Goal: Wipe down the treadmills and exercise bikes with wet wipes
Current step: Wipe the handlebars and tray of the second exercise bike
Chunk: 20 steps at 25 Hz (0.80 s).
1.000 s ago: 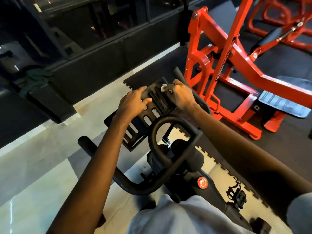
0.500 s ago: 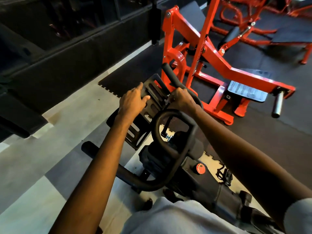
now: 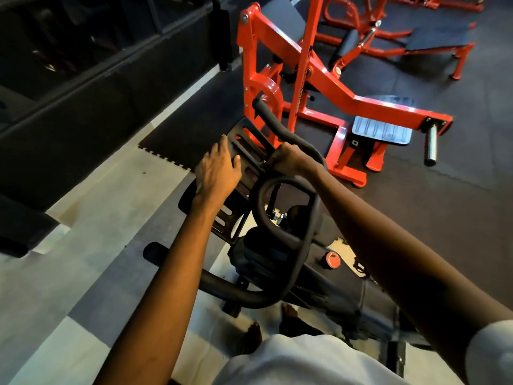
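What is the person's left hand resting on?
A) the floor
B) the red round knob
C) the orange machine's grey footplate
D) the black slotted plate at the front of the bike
D: the left hand lies with fairly straight fingers on the black slotted plate, while the right hand is curled at the handlebar beside it.

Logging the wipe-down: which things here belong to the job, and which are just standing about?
Job: exercise bike, slotted tray, handlebar, left hand flat on the tray, right hand curled at its edge; no wipe shows.
Standing about: orange weight machine, orange bench machine behind it, floor mats.
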Motion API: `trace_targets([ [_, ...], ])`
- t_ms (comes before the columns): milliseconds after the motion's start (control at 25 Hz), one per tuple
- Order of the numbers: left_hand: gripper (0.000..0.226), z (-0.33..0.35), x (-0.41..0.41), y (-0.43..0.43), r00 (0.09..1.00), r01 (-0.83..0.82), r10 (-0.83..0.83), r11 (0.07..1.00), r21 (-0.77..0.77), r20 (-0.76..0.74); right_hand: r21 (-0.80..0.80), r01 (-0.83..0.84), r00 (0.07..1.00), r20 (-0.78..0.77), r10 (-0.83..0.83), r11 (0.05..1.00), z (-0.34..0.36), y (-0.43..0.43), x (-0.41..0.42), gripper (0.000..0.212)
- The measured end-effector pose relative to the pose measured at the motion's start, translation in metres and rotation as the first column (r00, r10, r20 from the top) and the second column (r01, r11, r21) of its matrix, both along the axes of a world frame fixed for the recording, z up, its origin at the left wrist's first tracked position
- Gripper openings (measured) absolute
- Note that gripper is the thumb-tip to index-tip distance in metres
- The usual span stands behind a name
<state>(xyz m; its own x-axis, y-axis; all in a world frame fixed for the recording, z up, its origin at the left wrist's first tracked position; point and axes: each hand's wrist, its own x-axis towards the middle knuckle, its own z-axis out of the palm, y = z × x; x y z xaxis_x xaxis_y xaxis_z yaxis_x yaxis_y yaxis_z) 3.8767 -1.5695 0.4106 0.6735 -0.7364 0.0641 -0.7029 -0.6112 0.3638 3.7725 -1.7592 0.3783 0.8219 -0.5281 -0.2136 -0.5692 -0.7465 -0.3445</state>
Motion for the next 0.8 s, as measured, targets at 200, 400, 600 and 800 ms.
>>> trace_targets([
  [200, 0.070, -0.005, 0.003, 0.003, 1.000, 0.017, -0.017, 1.000, 0.013, 0.013, 0.034, 0.123, 0.980, 0.150, -0.127, 0.992, -0.001, 0.013, -0.008, 0.013],
  [400, 0.069, -0.001, 0.003, 0.012, 0.992, 0.018, -0.019, 1.000, -0.008, -0.122, 0.378, 0.205, 0.788, 0.483, -0.381, 0.903, 0.015, 0.040, -0.032, 0.019],
  [600, 0.058, 0.007, 0.006, 0.055, 0.995, -0.017, 0.033, 0.986, 0.165, -0.092, 0.396, -0.015, 0.858, 0.477, -0.192, 0.918, 0.024, 0.092, -0.066, 0.013],
  [800, 0.068, 0.004, -0.004, 0.087, 0.996, -0.040, 0.064, 0.940, 0.338, -0.059, 0.051, -0.190, 0.904, 0.399, 0.154, 0.980, -0.011, 0.146, -0.066, 0.017],
])
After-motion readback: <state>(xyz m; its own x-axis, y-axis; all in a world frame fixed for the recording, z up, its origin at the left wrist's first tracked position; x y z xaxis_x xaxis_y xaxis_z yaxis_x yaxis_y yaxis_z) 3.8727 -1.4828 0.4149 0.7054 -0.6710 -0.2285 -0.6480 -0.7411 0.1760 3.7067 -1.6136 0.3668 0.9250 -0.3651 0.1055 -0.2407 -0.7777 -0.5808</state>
